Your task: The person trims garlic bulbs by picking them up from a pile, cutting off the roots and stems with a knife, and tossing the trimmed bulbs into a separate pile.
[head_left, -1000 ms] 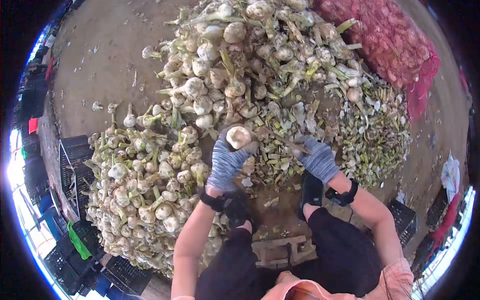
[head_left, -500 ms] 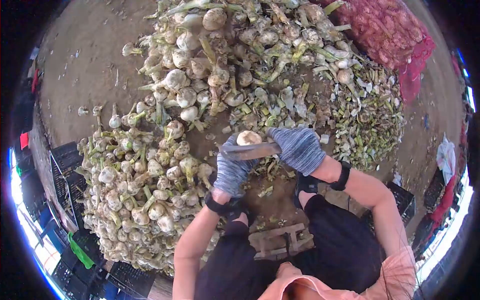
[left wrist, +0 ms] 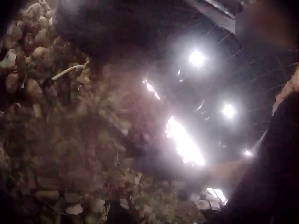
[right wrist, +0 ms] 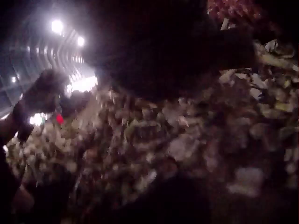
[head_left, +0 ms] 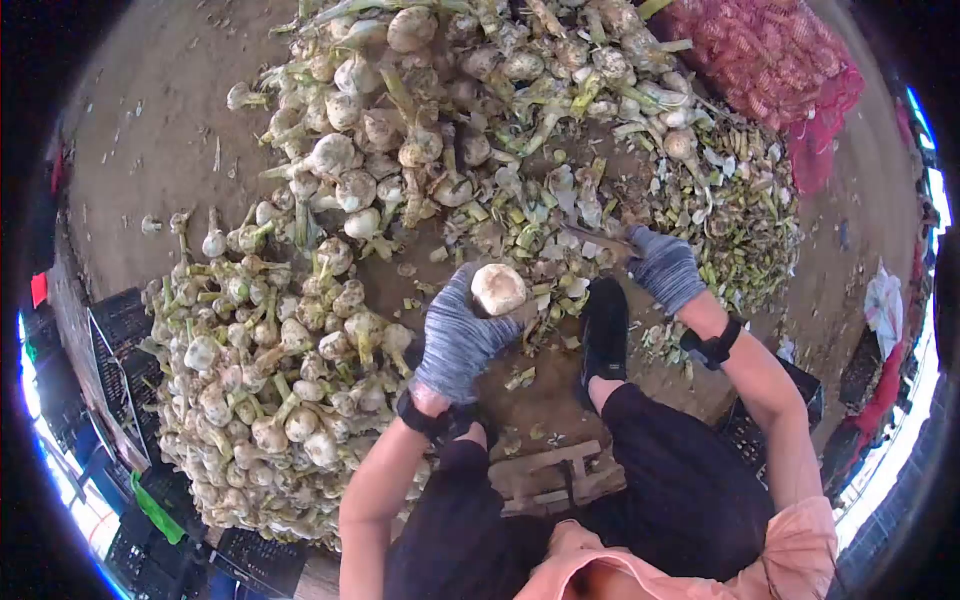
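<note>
In the head view my left hand (head_left: 455,340), in a grey knit glove, grips a pale garlic bulb (head_left: 498,289) with its whitish face turned up. My gloved right hand (head_left: 667,270) holds a knife (head_left: 597,240) by the handle, off to the right of the bulb and apart from it. The blade points left over cut stems and peelings (head_left: 510,225). A heap of garlic with stalks (head_left: 340,150) lies ahead of the hands. Both wrist views are dark and blurred, hiding the fingers' detail.
A pile of smaller garlic bulbs (head_left: 260,380) spreads at the left. Trimmed stem pieces (head_left: 745,220) cover the ground at the right. Beyond them lies a full red mesh sack (head_left: 755,60). Black crates (head_left: 125,340) stand at the left edge, and a dark shoe (head_left: 604,330) is close below the knife.
The knife went from beside the bulb across its near side, then away to the right with the right hand. The left hand keeps its grip on the bulb. The head view shifted slightly.
</note>
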Tool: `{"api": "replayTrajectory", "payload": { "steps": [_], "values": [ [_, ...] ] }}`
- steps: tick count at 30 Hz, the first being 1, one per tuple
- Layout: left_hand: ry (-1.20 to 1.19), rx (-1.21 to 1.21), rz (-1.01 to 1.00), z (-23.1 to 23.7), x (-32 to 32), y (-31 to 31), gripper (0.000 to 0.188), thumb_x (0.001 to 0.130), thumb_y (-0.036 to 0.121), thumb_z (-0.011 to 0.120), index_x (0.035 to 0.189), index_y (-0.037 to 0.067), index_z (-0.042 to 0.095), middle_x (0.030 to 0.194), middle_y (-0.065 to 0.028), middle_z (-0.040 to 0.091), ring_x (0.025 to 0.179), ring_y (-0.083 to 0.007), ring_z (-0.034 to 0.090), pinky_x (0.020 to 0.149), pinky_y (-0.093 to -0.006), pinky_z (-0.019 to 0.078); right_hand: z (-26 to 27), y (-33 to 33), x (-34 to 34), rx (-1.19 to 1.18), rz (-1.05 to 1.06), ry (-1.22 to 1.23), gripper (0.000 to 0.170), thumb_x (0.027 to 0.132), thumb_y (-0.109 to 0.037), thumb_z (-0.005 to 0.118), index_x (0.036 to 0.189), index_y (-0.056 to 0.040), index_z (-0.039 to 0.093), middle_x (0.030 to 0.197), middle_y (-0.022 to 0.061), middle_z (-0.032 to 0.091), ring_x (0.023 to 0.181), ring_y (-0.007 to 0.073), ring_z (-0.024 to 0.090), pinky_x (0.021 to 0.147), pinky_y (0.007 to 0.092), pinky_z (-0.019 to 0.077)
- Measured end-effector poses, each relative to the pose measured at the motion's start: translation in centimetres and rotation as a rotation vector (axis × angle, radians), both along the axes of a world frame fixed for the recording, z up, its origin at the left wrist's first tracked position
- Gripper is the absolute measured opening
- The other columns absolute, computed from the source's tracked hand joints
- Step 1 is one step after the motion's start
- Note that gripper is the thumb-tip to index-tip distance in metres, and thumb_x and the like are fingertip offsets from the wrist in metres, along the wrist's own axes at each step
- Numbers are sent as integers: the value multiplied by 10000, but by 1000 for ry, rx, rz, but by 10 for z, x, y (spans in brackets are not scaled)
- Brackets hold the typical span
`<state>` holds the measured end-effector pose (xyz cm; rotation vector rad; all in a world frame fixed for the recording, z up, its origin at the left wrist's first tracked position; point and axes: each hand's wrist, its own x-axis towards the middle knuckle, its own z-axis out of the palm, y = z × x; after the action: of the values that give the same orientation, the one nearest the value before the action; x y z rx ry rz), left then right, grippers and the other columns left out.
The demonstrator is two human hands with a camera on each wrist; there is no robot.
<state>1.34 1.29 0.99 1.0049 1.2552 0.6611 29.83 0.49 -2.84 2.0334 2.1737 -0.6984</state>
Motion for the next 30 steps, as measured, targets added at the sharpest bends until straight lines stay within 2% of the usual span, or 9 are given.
{"api": "replayTrajectory", "payload": {
  "steps": [3,7,11,15,17,21,25,27,30],
  "values": [
    [19,-25,-5,-14,3,-4,491,631,140,802,1029,21,541,948,-38,614,852,-106,573,775,-259,476,-18,3,-15,39,88,66,330,737,-241,619,1042,-132,556,793,163,620,733,312,618,621,416,483],
    [94,-3,-52,-18,-1,-9,508,633,165,801,1038,20,531,958,-50,616,866,-126,581,796,-268,476,10,0,-60,-161,58,172,323,730,-252,618,1024,-125,574,776,139,632,705,311,622,611,413,482],
    [128,48,-132,-23,-1,-7,464,642,124,775,1030,20,544,917,-70,635,816,-131,602,735,-272,496,42,0,-86,-107,129,208,290,744,-225,597,1005,-99,575,768,137,627,698,300,621,600,407,485],
    [-176,-38,51,-21,6,-11,410,673,103,738,1025,13,549,880,-69,645,796,-142,614,726,-269,501,36,-4,-90,151,267,284,350,666,-178,620,1002,-84,587,714,108,620,639,281,611,556,368,470],
    [168,212,-150,-15,3,-8,397,678,120,733,1015,13,552,868,-77,648,784,-156,623,709,-271,503,21,-7,-84,158,221,326,317,688,-150,597,997,-79,584,697,114,612,631,287,607,555,371,471],
    [302,220,-297,-41,4,-12,426,658,152,752,1007,12,555,863,-82,648,770,-170,629,690,-274,504,26,-7,-82,138,230,230,288,703,-136,582,983,-68,581,701,117,611,637,287,610,556,371,473],
    [238,144,-243,-27,9,-15,424,643,180,773,976,11,572,862,-76,650,766,-149,622,689,-270,499,4,-8,-68,181,147,137,205,737,-137,550,926,-61,565,697,128,606,627,295,609,537,381,471],
    [-12,47,77,5,17,-17,410,647,176,784,962,12,580,861,-61,648,777,-120,607,710,-264,493,-32,-10,-31,82,-41,79,146,751,-174,556,846,-64,548,679,140,599,618,320,605,517,397,465],
    [73,44,-44,5,11,-10,418,645,129,772,995,12,574,891,-49,640,798,-109,589,748,-264,484,-6,-28,-21,140,-7,122,177,753,-183,567,888,-68,564,690,140,605,640,337,602,535,408,465]
  ]
}}
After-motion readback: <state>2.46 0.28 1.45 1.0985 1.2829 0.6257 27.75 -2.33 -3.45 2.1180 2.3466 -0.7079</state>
